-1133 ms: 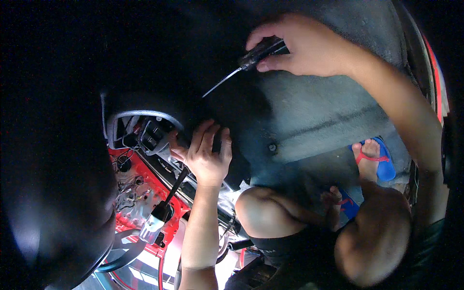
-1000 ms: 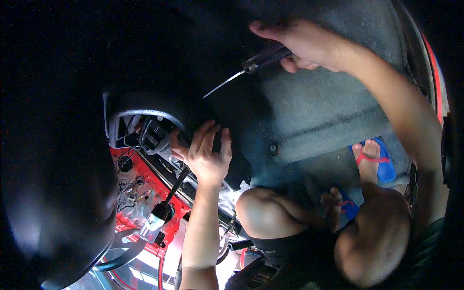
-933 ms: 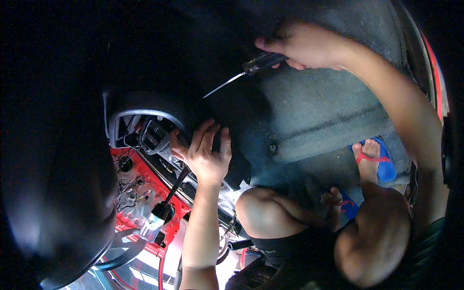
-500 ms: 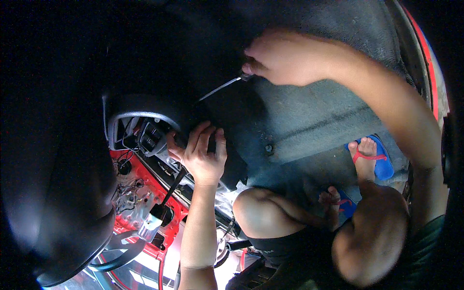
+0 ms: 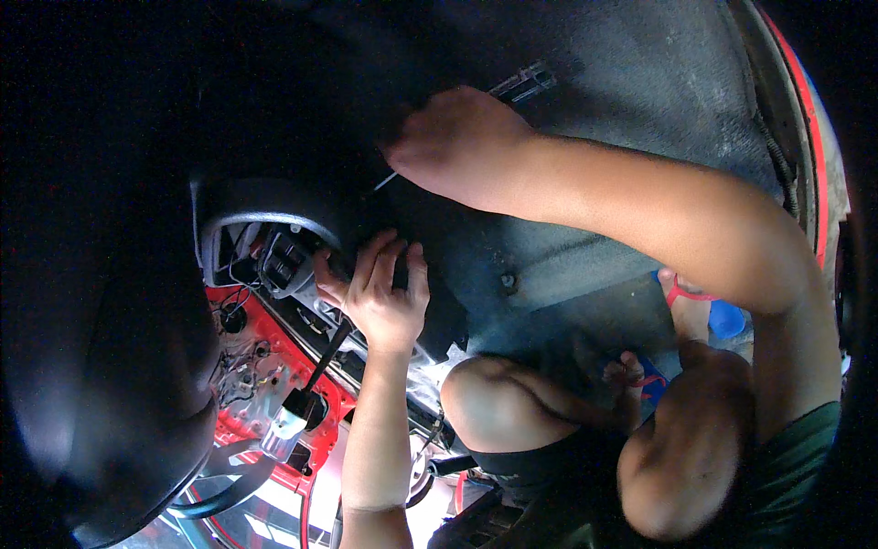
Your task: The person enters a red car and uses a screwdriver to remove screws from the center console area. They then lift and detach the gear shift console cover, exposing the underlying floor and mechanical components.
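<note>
My right hand (image 5: 462, 151) is closed around a screwdriver (image 5: 526, 82) in the dark area under the dashboard. Its handle sticks out past the hand at the upper right, and a short length of bright metal shaft shows at the lower left. The tip is lost in shadow. Just below, my left hand (image 5: 384, 293) rests against dark trim (image 5: 274, 197) beside the opening with a switch panel (image 5: 285, 261). Its fingers are bent and spread apart, with nothing visible in them; the fingertips are partly in shadow.
A red door frame with bare metal and loose wires (image 5: 261, 352) stands at the lower left. A dark rounded shape (image 5: 110, 412) fills the left side. Grey carpet (image 5: 640, 101) covers the footwell, with a small bolt-like knob (image 5: 508, 280). My knees (image 5: 498, 403) are bent close below.
My right hand has moved left and slightly down along the screwdriver, so the handle now shows behind it and less shaft is visible. My left hand has stayed in place.
</note>
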